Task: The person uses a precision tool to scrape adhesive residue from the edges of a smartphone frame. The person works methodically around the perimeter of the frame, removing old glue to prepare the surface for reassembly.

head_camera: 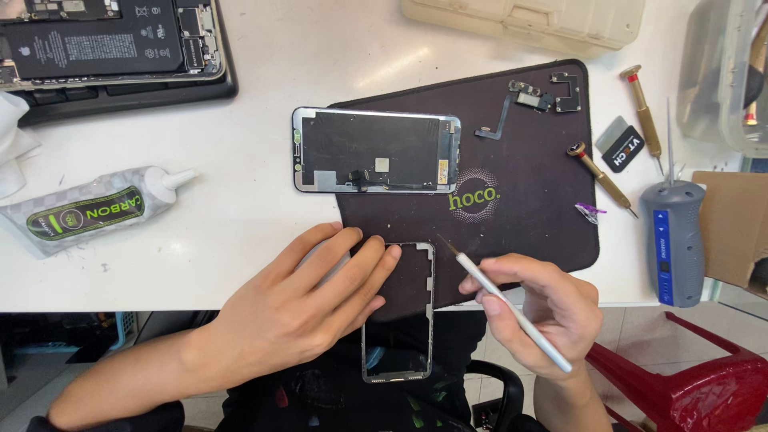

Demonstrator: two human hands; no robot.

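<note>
My left hand [308,304] lies flat, fingers spread, on the upper left of a phone frame [398,320] that overhangs the table's front edge. My right hand [544,312] grips a thin white pointed tool [512,308], its tip hovering just right of the frame's top corner. A phone screen assembly [376,150] lies face down, half on the dark work mat [520,160]. Small flex cable parts [536,100] rest at the mat's top right.
A glue tube [88,210] lies at left. An opened phone [104,40] sits on a dark case, top left. Two brass screwdrivers [644,112], a grey-blue electric driver [674,240], a small pry card [620,144], a cardboard piece [732,228] and a red stool [688,384] are at right.
</note>
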